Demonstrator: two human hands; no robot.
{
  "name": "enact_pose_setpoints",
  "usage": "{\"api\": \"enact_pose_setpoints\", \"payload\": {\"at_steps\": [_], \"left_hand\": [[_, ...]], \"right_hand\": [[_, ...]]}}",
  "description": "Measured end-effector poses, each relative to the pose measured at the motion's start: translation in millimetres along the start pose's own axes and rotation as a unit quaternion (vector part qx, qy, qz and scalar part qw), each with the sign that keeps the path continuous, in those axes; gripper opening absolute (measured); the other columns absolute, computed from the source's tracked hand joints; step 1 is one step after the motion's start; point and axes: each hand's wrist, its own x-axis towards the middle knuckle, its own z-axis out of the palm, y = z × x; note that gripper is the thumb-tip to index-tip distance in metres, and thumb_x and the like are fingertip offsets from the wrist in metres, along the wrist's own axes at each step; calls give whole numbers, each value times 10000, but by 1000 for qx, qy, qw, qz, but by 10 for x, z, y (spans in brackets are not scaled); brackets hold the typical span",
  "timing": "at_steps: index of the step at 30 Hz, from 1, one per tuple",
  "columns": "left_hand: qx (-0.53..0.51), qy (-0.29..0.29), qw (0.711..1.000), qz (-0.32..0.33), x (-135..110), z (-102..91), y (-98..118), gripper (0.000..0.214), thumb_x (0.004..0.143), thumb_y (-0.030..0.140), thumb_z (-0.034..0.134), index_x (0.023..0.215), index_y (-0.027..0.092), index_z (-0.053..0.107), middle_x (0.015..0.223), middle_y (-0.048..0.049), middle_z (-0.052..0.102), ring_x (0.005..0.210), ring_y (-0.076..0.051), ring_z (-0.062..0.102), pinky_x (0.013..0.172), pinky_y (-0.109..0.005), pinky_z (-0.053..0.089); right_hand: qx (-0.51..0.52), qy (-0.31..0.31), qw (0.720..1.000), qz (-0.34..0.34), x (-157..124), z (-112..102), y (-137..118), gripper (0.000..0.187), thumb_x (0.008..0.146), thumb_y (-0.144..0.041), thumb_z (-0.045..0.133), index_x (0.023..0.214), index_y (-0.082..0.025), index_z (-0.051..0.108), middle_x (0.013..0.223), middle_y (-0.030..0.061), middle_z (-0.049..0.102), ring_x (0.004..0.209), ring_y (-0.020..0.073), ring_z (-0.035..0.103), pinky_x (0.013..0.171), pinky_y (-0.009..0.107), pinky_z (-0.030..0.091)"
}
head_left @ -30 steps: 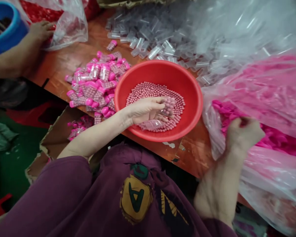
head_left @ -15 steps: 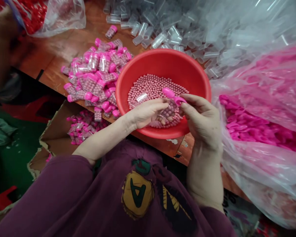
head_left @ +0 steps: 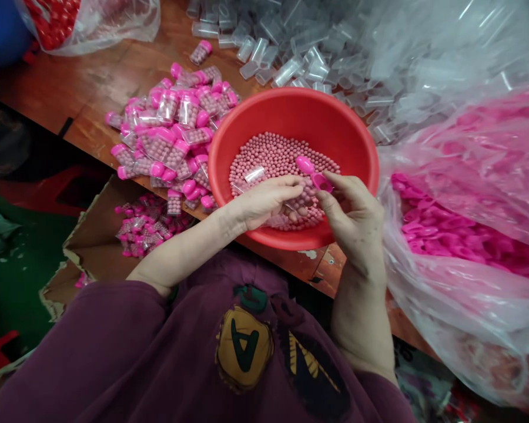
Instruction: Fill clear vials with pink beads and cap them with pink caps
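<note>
Over the red basin (head_left: 291, 100), my left hand (head_left: 268, 200) is closed around a clear plastic bottle (head_left: 306, 197) with pink beads in it. Its fingers partly cover the bottle. Thumb and fingertips of my right hand (head_left: 352, 211) pinch a bright pink flip cap (head_left: 321, 181), its lid swung open toward the far left. The cap is right beside the bottle's end; whether they touch I cannot tell. Below both hands, small pink beads (head_left: 273, 150) fill the bottom of the basin, and a clear empty-looking bottle (head_left: 254, 174) lies on them.
Left of the basin is a heap of capped, bead-filled bottles (head_left: 171, 129). More lie in a cardboard box (head_left: 97, 241) below the table edge. Clear empty bottles (head_left: 286, 70) spread behind. On the right, a plastic bag (head_left: 423, 288) holds pink caps (head_left: 458, 229). Red pieces (head_left: 53, 23) sit far left.
My right hand has moved slightly left with the pink cap, nearer the bottle. Another person's blurred hand at the upper left has gone out of view, and a blue rounded object shows there.
</note>
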Motion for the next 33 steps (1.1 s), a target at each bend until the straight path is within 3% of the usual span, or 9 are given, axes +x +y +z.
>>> {"api": "enact_pose_setpoints", "payload": {"at_steps": [5,9,14,18,24,30,33], "left_hand": [[-10,5,1000,6,-10,19,-4,99,1056,230,681,1000,158,719,961,-66,749,841,-146,675,802,-305,546],[-9,2,1000,1,6,-2,-19,88,1046,254,699,1032,168,711,1044,-73,772,869,-150,695,824,-314,551],[-16,7,1000,-1,12,-6,-9,126,1064,239,680,974,153,699,968,-52,742,823,-135,679,781,-304,525],[-29,24,999,-6,2,26,12,130,1066,183,657,950,142,701,930,-55,739,811,-134,661,813,-316,538],[-60,23,997,-35,-24,83,52,110,1068,155,633,1000,142,718,950,-57,764,798,-135,680,812,-313,555],[-39,41,998,-27,-26,95,55,98,1049,138,656,970,147,713,893,-54,743,765,-131,672,768,-299,542],[-32,34,999,-24,-25,76,55,125,1063,159,647,963,136,719,901,-53,735,756,-126,676,723,-286,518]], "right_hand": [[66,-11,995,69,-38,8,77,315,998,-512,813,1270,-355,829,1073,20,795,883,206,760,855,424,713],[62,63,996,5,-57,42,87,421,981,-410,817,1395,-370,754,1196,25,751,999,213,759,989,473,693],[-40,12,998,-44,-83,-25,19,272,1000,-318,735,1263,-325,805,1216,69,741,1114,258,747,985,493,674],[-12,-28,999,-13,-129,-76,13,294,1020,-366,753,1310,-347,800,1170,40,788,1026,235,760,974,472,675],[-8,71,997,27,-109,-2,-30,236,1028,-500,782,1210,-355,825,1158,36,845,1076,268,812,1041,517,694],[-83,6,996,-32,-65,-40,-88,153,1037,-382,759,1124,-350,880,1189,38,871,1124,287,833,1085,544,700],[-119,43,990,-68,-46,-81,-4,160,1047,-348,751,1136,-362,884,1209,41,869,1134,288,835,1087,556,698]]}}
